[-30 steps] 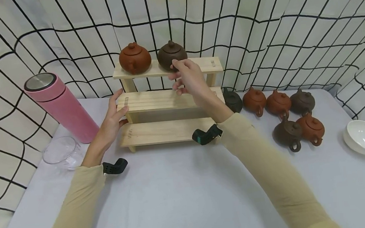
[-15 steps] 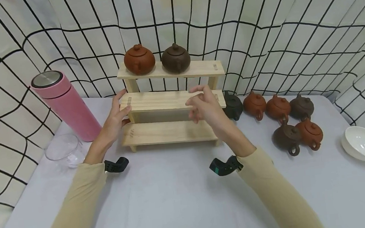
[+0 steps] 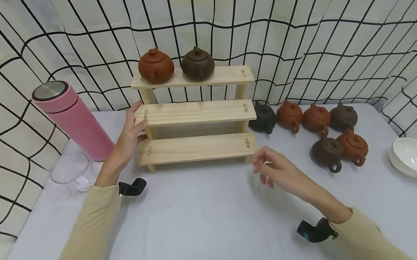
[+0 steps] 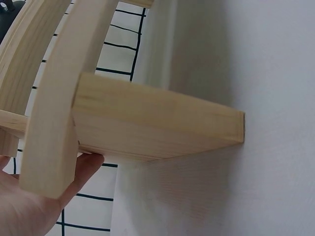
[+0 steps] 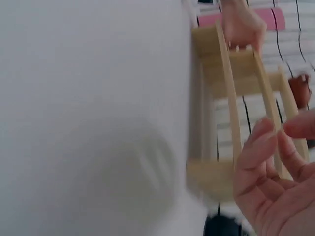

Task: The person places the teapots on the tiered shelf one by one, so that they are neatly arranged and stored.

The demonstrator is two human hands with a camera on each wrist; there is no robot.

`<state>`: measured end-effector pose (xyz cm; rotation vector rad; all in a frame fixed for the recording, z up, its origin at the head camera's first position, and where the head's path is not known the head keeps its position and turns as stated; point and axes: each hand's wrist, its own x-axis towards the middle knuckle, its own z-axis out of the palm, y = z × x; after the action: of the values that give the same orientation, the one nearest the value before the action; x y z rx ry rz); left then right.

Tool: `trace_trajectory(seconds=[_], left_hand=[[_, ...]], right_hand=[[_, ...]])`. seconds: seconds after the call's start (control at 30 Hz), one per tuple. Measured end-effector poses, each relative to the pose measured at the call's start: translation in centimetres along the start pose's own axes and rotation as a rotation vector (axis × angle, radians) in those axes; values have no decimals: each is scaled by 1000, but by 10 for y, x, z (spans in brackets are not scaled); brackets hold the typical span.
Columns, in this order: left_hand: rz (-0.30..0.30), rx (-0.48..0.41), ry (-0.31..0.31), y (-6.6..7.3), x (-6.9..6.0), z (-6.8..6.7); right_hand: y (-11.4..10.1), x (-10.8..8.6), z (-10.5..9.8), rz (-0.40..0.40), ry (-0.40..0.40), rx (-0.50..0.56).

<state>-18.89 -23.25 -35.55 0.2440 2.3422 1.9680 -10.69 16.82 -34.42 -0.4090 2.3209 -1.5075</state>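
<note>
A three-tier wooden display stand [image 3: 195,113] is on the white-covered table. An orange-brown teapot [image 3: 156,66] and a dark brown teapot [image 3: 197,64] sit side by side on its top tier. My left hand [image 3: 125,138] grips the left end of the middle tier; in the left wrist view, part of that hand [image 4: 29,206] is hidden behind the wood. My right hand [image 3: 278,171] hovers over the table just off the stand's front right corner, fingers loosely curled around nothing. To the right of the stand, a black teapot [image 3: 263,118] is the closest teapot to it.
More teapots cluster at the right, among them a red one [image 3: 289,116] and a dark one [image 3: 326,152]. Farther right is a white bowl [image 3: 416,158]. A pink thermos [image 3: 77,123] and a clear glass [image 3: 72,172] stand left. Black netting [image 3: 296,25] runs behind.
My right hand has left the dark brown teapot on the top tier and come down and right, past the lower tiers, toward the table. The left hand stays on the stand.
</note>
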Motion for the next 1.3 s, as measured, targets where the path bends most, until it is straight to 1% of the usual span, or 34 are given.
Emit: trace_trajectory(seconds=[0.07,0.1,0.2,0.27,0.33,0.4,0.5,0.6,0.67,0.77,0.83,0.9,0.97,1.13,1.3], left_hand=[[10,-11,-4,1,1,0],[15,-19,-7,2,1,0],[24,-21,-11,4,3,0],[19,-18,-8,4,3,-1],[8,-6,2,4,2,-3],[-3,1,11,3,0,-4],[-9,3,19,2,-2,-6],[-5,3,19,1,-2,-7],[-5,5,19,1,-2,-7],[-10,6,21,1,-3,-7],[-13,3,23,0,-4,-6],[-13,3,22,0,-4,-6],[-8,8,21,0,-4,-5],[-5,11,25,1,-3,-3],[-10,-13,14,0,-2,2]], right_hand=[[10,-15,-17,0,38,5],[15,-23,-26,-13,63,8],[29,-46,-56,-76,147,59],[39,-59,-75,-109,198,114],[50,-68,-91,-117,236,205],[61,-74,-102,-94,277,282],[78,-82,-115,-22,336,378],[90,-88,-126,71,368,410],[97,-92,-131,149,358,386],[104,-93,-135,260,298,253],[109,-92,-135,304,242,165],[111,-91,-134,314,200,114],[112,-90,-134,303,170,106],[109,-83,-134,271,126,110],[109,-80,-134,288,106,141]])
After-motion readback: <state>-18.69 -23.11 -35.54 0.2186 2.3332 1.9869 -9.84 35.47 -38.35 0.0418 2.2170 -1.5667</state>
